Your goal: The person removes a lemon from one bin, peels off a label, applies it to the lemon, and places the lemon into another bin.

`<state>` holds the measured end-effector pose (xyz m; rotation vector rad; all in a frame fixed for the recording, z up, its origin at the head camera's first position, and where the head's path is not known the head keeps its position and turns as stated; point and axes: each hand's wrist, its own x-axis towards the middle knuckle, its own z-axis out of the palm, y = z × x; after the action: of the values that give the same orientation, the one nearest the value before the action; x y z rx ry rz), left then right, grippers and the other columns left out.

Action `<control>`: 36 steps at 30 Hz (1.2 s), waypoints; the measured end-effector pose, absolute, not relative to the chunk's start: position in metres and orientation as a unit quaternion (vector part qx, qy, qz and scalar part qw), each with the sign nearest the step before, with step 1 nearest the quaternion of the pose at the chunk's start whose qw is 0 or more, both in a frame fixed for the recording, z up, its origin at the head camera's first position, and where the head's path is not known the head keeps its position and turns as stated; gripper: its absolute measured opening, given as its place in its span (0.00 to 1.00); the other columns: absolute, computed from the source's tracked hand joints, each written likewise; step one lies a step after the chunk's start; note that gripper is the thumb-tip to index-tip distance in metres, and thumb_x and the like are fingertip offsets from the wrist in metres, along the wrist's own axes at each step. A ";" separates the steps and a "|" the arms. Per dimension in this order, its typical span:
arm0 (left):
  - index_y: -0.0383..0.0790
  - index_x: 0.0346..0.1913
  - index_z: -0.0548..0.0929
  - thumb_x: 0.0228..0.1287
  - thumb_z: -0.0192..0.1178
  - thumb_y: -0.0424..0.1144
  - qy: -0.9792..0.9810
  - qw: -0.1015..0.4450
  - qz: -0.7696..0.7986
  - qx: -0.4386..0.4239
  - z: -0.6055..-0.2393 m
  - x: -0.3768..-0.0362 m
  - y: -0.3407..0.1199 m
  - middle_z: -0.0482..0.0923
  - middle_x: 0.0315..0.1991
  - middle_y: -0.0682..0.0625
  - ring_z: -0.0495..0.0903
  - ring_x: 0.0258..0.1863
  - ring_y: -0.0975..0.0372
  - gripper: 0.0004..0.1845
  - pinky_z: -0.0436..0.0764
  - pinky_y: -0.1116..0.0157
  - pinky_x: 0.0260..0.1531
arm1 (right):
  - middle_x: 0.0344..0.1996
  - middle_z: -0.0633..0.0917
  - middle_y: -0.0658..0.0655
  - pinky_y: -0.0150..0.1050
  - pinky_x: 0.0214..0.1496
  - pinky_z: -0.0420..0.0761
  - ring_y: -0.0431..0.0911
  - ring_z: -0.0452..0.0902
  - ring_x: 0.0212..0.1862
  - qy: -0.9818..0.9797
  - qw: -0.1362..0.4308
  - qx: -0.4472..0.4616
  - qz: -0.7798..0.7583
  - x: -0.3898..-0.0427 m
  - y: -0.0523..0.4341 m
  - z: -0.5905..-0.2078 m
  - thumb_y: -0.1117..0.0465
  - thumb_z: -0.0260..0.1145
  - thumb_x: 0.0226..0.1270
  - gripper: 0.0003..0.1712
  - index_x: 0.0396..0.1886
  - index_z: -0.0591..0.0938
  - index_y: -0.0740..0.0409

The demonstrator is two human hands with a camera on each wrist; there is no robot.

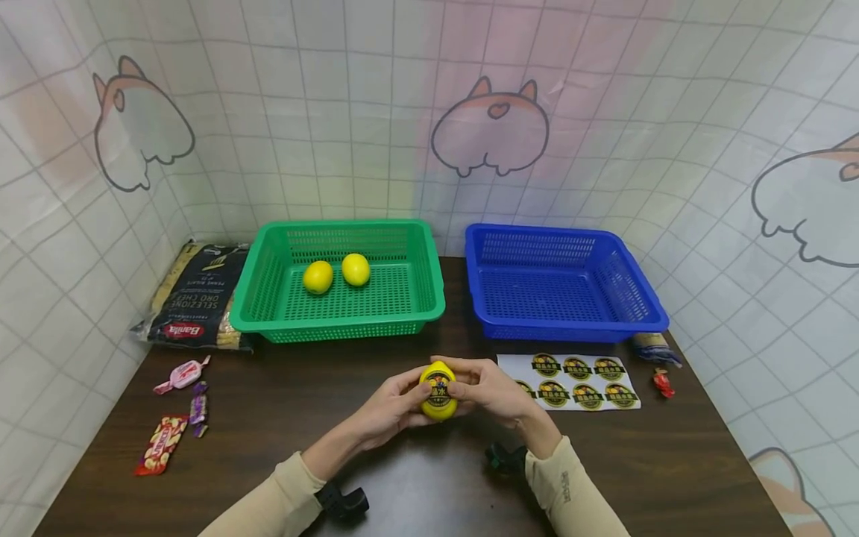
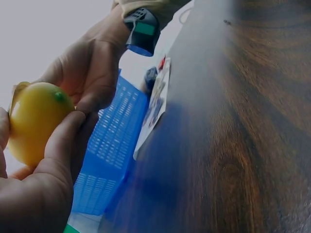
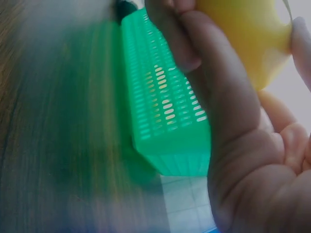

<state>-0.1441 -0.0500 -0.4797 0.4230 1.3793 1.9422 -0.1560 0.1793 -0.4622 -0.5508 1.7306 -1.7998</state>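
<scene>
Between both hands, over the table's middle, is a yellow lemon [image 1: 439, 412] bearing a round black-and-gold sticker [image 1: 439, 387]. My left hand [image 1: 392, 410] grips it from the left, its thumb at the sticker's edge. From the other side my right hand [image 1: 493, 388] holds the fruit, thumb also on the sticker. The left wrist view shows the lemon [image 2: 41, 121] with its greenish tip toward the camera and the sticker's edge on the far side. In the right wrist view the lemon [image 3: 248, 39] is partly cut off by the frame. A sticker sheet [image 1: 570, 382] lies right of the hands.
A green basket [image 1: 335, 328] with two lemons [image 1: 318, 277] stands at the back left. At the back right is a blue basket [image 1: 570, 330]. A pasta bag [image 1: 201, 298] leans beside the green basket. Wrapped sweets [image 1: 181, 374] lie at left, a red one [image 1: 663, 382] at right.
</scene>
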 end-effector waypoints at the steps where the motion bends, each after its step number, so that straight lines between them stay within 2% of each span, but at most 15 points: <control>1: 0.40 0.77 0.56 0.77 0.49 0.51 0.531 0.354 0.752 0.164 -0.480 -0.144 -0.050 0.68 0.65 0.40 0.80 0.58 0.60 0.34 0.83 0.59 0.58 | 0.61 0.82 0.62 0.39 0.49 0.88 0.40 0.84 0.55 0.644 0.286 -0.210 -0.678 -0.156 0.180 -0.462 0.56 0.62 0.74 0.39 0.76 0.59 0.69; 8: 0.42 0.79 0.51 0.73 0.52 0.53 0.514 0.363 0.763 0.147 -0.485 -0.143 -0.053 0.62 0.71 0.36 0.79 0.61 0.60 0.39 0.81 0.57 0.61 | 0.64 0.79 0.66 0.43 0.49 0.88 0.43 0.85 0.55 0.622 0.295 -0.234 -0.686 -0.157 0.181 -0.466 0.56 0.61 0.74 0.38 0.77 0.60 0.64; 12: 0.44 0.80 0.51 0.72 0.53 0.53 0.502 0.366 0.771 0.140 -0.488 -0.141 -0.054 0.59 0.74 0.34 0.79 0.61 0.58 0.40 0.80 0.56 0.62 | 0.66 0.75 0.69 0.44 0.51 0.88 0.43 0.84 0.57 0.613 0.309 -0.244 -0.685 -0.158 0.183 -0.470 0.57 0.61 0.75 0.40 0.78 0.55 0.65; 20: 0.44 0.80 0.49 0.73 0.53 0.53 0.499 0.374 0.770 0.139 -0.493 -0.140 -0.056 0.55 0.76 0.33 0.78 0.63 0.57 0.41 0.79 0.56 0.63 | 0.67 0.77 0.62 0.43 0.54 0.87 0.43 0.82 0.60 0.589 0.337 -0.254 -0.689 -0.159 0.185 -0.480 0.58 0.57 0.77 0.41 0.80 0.48 0.63; 23: 0.44 0.80 0.49 0.73 0.53 0.52 0.497 0.377 0.770 0.137 -0.495 -0.140 -0.057 0.54 0.76 0.33 0.77 0.64 0.56 0.40 0.79 0.57 0.63 | 0.68 0.75 0.65 0.43 0.54 0.87 0.43 0.81 0.61 0.583 0.343 -0.259 -0.689 -0.159 0.185 -0.482 0.58 0.55 0.78 0.40 0.80 0.47 0.64; 27: 0.42 0.80 0.48 0.74 0.52 0.52 0.496 0.374 0.771 0.138 -0.497 -0.140 -0.058 0.56 0.75 0.33 0.78 0.63 0.56 0.40 0.80 0.57 0.62 | 0.71 0.69 0.71 0.43 0.57 0.85 0.44 0.80 0.62 0.583 0.355 -0.257 -0.684 -0.159 0.184 -0.482 0.58 0.53 0.80 0.38 0.80 0.48 0.60; 30: 0.42 0.80 0.50 0.75 0.51 0.51 0.497 0.362 0.777 0.134 -0.499 -0.141 -0.058 0.60 0.73 0.36 0.79 0.62 0.57 0.38 0.81 0.58 0.61 | 0.73 0.66 0.70 0.44 0.58 0.85 0.43 0.79 0.62 0.591 0.360 -0.235 -0.683 -0.159 0.183 -0.479 0.57 0.51 0.80 0.36 0.80 0.50 0.56; 34: 0.44 0.79 0.52 0.76 0.50 0.49 0.497 0.340 0.789 0.121 -0.504 -0.142 -0.055 0.61 0.73 0.41 0.78 0.62 0.58 0.35 0.82 0.58 0.61 | 0.70 0.68 0.68 0.45 0.58 0.85 0.43 0.80 0.60 0.621 0.343 -0.188 -0.679 -0.159 0.182 -0.473 0.57 0.53 0.79 0.35 0.79 0.54 0.58; 36: 0.44 0.79 0.52 0.76 0.51 0.49 0.501 0.327 0.793 0.116 -0.506 -0.143 -0.053 0.59 0.75 0.39 0.77 0.63 0.58 0.35 0.81 0.58 0.61 | 0.68 0.72 0.67 0.46 0.57 0.86 0.43 0.81 0.58 0.648 0.326 -0.165 -0.668 -0.158 0.181 -0.470 0.55 0.56 0.78 0.34 0.77 0.58 0.58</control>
<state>-0.1426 -0.0535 -0.5062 0.3040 1.3113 2.0767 -0.1582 0.1814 -0.4704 -0.4326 1.6985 -1.7501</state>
